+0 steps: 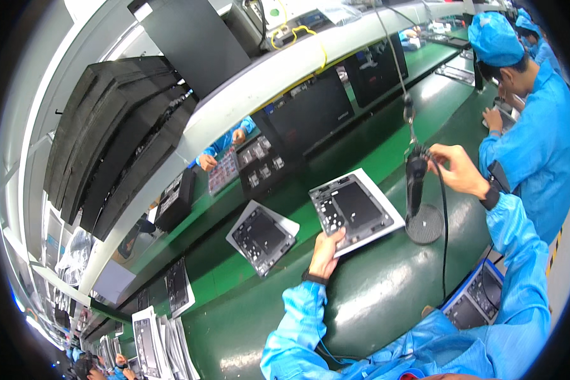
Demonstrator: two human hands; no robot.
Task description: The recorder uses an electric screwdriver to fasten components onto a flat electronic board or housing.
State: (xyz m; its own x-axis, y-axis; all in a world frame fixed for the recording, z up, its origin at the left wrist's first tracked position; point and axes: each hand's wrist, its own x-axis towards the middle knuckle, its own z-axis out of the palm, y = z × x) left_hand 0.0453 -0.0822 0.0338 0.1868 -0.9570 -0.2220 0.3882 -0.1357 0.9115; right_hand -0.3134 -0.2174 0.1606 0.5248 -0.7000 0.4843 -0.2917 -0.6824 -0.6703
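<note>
My left hand (325, 254) grips the near left corner of a tablet housing (360, 206), thumb on top. This flat dark frame, with small white and metallic parts inside, lies with a white sheet or tray around its edge. A black electric screwdriver (415, 183) hangs upright from a hook and cord, right of the housing. My right hand (460, 170) is closed at the tool's top end, where its black cable (445, 247) loops down; exactly how the fingertips meet it is partly hidden. Beneath the tool lies a round ribbed grey disc (424, 224).
A second housing (261, 237) lies on a white sheet to the left. Several more stand stacked (161, 345) at lower left. Parts trays (259, 166) sit across the green bench (373, 297), near another person's hands (207, 162). A co-worker (525, 139) works at right.
</note>
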